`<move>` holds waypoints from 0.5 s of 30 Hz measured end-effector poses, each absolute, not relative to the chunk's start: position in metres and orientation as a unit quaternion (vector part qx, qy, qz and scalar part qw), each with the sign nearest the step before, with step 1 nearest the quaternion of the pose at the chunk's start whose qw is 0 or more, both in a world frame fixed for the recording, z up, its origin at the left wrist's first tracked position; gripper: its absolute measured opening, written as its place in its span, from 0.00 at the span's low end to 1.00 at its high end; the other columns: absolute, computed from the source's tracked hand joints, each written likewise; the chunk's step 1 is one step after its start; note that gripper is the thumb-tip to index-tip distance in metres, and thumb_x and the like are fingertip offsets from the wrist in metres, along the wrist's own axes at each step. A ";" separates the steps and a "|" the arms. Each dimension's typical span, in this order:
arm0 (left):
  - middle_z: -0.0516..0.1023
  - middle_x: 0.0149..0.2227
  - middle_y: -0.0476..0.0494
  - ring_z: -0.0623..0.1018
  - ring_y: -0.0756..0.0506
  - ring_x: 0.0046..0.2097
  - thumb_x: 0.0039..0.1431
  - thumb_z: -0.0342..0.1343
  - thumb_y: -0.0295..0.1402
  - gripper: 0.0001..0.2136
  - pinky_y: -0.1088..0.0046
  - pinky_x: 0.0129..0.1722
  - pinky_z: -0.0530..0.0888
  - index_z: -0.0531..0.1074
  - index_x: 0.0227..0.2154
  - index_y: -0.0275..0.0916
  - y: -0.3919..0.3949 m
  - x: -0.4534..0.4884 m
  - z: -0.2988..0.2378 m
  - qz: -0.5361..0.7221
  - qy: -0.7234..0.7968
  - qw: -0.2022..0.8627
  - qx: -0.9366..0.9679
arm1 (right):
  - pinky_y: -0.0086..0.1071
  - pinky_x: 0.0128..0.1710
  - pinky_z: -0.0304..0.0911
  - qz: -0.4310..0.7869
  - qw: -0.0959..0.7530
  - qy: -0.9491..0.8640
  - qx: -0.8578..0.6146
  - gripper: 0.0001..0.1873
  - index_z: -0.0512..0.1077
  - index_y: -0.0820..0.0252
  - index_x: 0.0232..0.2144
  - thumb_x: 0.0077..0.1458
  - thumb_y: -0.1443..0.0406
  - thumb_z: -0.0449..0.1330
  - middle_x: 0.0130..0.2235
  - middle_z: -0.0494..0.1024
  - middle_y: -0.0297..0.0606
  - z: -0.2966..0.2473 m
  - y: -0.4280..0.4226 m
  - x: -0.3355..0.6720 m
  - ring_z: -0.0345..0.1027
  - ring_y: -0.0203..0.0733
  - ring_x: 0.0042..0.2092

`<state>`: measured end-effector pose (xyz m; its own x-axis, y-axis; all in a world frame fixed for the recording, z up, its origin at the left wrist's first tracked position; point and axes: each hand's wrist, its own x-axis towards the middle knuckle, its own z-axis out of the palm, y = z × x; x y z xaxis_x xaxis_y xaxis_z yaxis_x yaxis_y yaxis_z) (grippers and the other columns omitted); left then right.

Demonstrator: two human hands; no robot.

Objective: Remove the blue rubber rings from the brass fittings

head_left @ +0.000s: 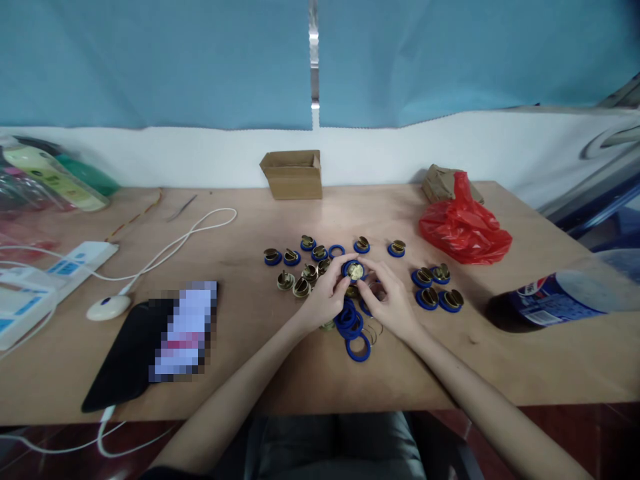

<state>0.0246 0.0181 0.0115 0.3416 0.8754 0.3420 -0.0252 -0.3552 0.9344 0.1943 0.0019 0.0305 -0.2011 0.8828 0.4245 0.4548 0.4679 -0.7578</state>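
Over the middle of the table, my left hand point(327, 297) and my right hand point(387, 298) pinch a brass-coloured round fitting with a blue ring point(355, 270) between thumbs and fingers. Just below my hands lies a pile of loose blue rings point(349, 321), one ring point(359, 348) nearest me. Thin wire rings point(373, 331) lie beside the pile. Left of my left hand are several brass fittings without a blue rim point(301, 287). Behind them stand fittings with blue rims point(291, 257). More blue-rimmed fittings point(427, 298) sit in a group to the right. My palms hide part of the pile.
A cardboard box point(295, 180) stands at the back, a red plastic bag point(465, 227) at the back right. A cola bottle point(550, 300) lies at the right. To the left are a phone point(187, 330), a black tablet-like slab point(125, 353), white cables and a power strip point(75, 267).
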 end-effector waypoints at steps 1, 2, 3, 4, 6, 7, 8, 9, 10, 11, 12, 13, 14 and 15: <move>0.65 0.64 0.37 0.67 0.40 0.65 0.68 0.47 0.28 0.20 0.53 0.68 0.61 0.61 0.61 0.43 0.018 0.024 0.012 0.478 0.317 0.470 0.670 | 0.38 0.36 0.73 0.242 0.438 -0.736 -0.455 0.20 0.68 0.52 0.57 0.63 0.64 0.57 0.39 0.72 0.40 0.031 0.002 0.194 0.70 0.43 0.37; 0.65 0.64 0.37 0.67 0.40 0.65 0.68 0.47 0.28 0.20 0.53 0.68 0.61 0.61 0.62 0.43 0.018 0.024 0.012 0.478 0.317 0.470 0.671 | 0.37 0.36 0.72 0.241 0.438 -0.737 -0.455 0.20 0.68 0.52 0.57 0.63 0.65 0.57 0.39 0.73 0.39 0.031 0.002 0.194 0.70 0.43 0.37; 0.65 0.64 0.37 0.67 0.40 0.65 0.68 0.47 0.28 0.20 0.54 0.68 0.61 0.61 0.62 0.43 0.018 0.024 0.013 0.478 0.318 0.470 0.671 | 0.37 0.36 0.72 0.239 0.439 -0.737 -0.455 0.19 0.68 0.53 0.57 0.63 0.65 0.56 0.39 0.73 0.39 0.032 0.002 0.194 0.70 0.42 0.36; 0.65 0.64 0.37 0.67 0.40 0.65 0.68 0.46 0.28 0.20 0.54 0.68 0.62 0.61 0.62 0.43 0.018 0.024 0.013 0.477 0.319 0.469 0.672 | 0.37 0.35 0.72 0.237 0.440 -0.737 -0.454 0.19 0.69 0.53 0.56 0.63 0.65 0.56 0.39 0.73 0.39 0.032 0.002 0.194 0.70 0.42 0.36; 0.65 0.64 0.37 0.66 0.40 0.66 0.69 0.46 0.29 0.19 0.55 0.67 0.62 0.62 0.62 0.43 0.017 0.024 0.014 0.475 0.322 0.464 0.675 | 0.36 0.35 0.71 0.234 0.445 -0.736 -0.453 0.18 0.69 0.54 0.56 0.64 0.66 0.55 0.40 0.73 0.39 0.033 0.002 0.194 0.70 0.41 0.36; 0.65 0.65 0.37 0.66 0.40 0.66 0.70 0.45 0.30 0.19 0.55 0.67 0.62 0.62 0.62 0.43 0.017 0.024 0.015 0.474 0.324 0.461 0.677 | 0.35 0.35 0.71 0.233 0.446 -0.735 -0.454 0.18 0.69 0.54 0.55 0.64 0.66 0.55 0.40 0.73 0.40 0.034 0.002 0.194 0.70 0.41 0.36; 0.65 0.65 0.38 0.66 0.40 0.66 0.70 0.45 0.30 0.19 0.55 0.67 0.62 0.62 0.62 0.43 0.017 0.024 0.015 0.472 0.326 0.458 0.679 | 0.35 0.35 0.70 0.232 0.448 -0.734 -0.455 0.18 0.69 0.55 0.55 0.64 0.66 0.54 0.40 0.73 0.40 0.034 0.002 0.194 0.70 0.41 0.37; 0.65 0.65 0.38 0.66 0.40 0.66 0.70 0.44 0.30 0.19 0.56 0.67 0.63 0.61 0.62 0.43 0.016 0.024 0.015 0.471 0.327 0.455 0.681 | 0.35 0.35 0.70 0.232 0.450 -0.733 -0.455 0.17 0.70 0.55 0.55 0.65 0.66 0.54 0.39 0.73 0.40 0.034 0.002 0.194 0.70 0.41 0.37; 0.64 0.65 0.38 0.66 0.40 0.66 0.70 0.44 0.30 0.19 0.56 0.67 0.63 0.61 0.62 0.43 0.016 0.025 0.016 0.469 0.329 0.451 0.684 | 0.35 0.35 0.70 0.231 0.452 -0.732 -0.455 0.17 0.70 0.55 0.55 0.65 0.67 0.54 0.39 0.73 0.39 0.034 0.002 0.194 0.70 0.41 0.37; 0.64 0.65 0.38 0.65 0.40 0.66 0.71 0.44 0.30 0.19 0.57 0.67 0.64 0.61 0.62 0.44 0.016 0.025 0.016 0.466 0.332 0.446 0.688 | 0.35 0.35 0.70 0.231 0.454 -0.731 -0.454 0.17 0.70 0.56 0.54 0.64 0.67 0.54 0.39 0.73 0.39 0.033 0.003 0.194 0.70 0.41 0.37; 0.65 0.65 0.39 0.65 0.40 0.66 0.71 0.43 0.30 0.19 0.57 0.67 0.64 0.61 0.62 0.43 0.015 0.025 0.017 0.464 0.336 0.439 0.692 | 0.34 0.35 0.70 0.230 0.456 -0.731 -0.454 0.17 0.70 0.56 0.54 0.64 0.67 0.54 0.40 0.74 0.40 0.033 0.003 0.194 0.70 0.41 0.37; 0.65 0.64 0.39 0.65 0.41 0.66 0.71 0.43 0.30 0.19 0.57 0.67 0.63 0.61 0.62 0.43 0.015 0.025 0.018 0.462 0.339 0.431 0.697 | 0.35 0.35 0.70 0.229 0.457 -0.730 -0.454 0.16 0.70 0.56 0.53 0.64 0.67 0.54 0.40 0.74 0.40 0.032 0.003 0.194 0.70 0.41 0.37; 0.66 0.64 0.39 0.66 0.41 0.66 0.71 0.43 0.30 0.19 0.57 0.67 0.63 0.61 0.62 0.43 0.014 0.026 0.019 0.460 0.341 0.424 0.701 | 0.35 0.35 0.70 0.228 0.458 -0.729 -0.454 0.16 0.70 0.56 0.53 0.64 0.67 0.54 0.40 0.74 0.40 0.032 0.004 0.194 0.70 0.41 0.37; 0.67 0.63 0.39 0.66 0.41 0.66 0.71 0.43 0.29 0.19 0.57 0.67 0.62 0.61 0.62 0.43 0.014 0.026 0.020 0.459 0.344 0.418 0.705 | 0.34 0.34 0.71 0.228 0.458 -0.728 -0.456 0.16 0.70 0.56 0.53 0.64 0.67 0.53 0.41 0.75 0.40 0.031 0.004 0.194 0.71 0.41 0.37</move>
<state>0.0259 0.0139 0.0199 0.3429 0.8682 0.3587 0.1009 -0.4137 0.9048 0.1942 0.0036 0.0315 -0.1652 0.8729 0.4591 0.4550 0.4805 -0.7498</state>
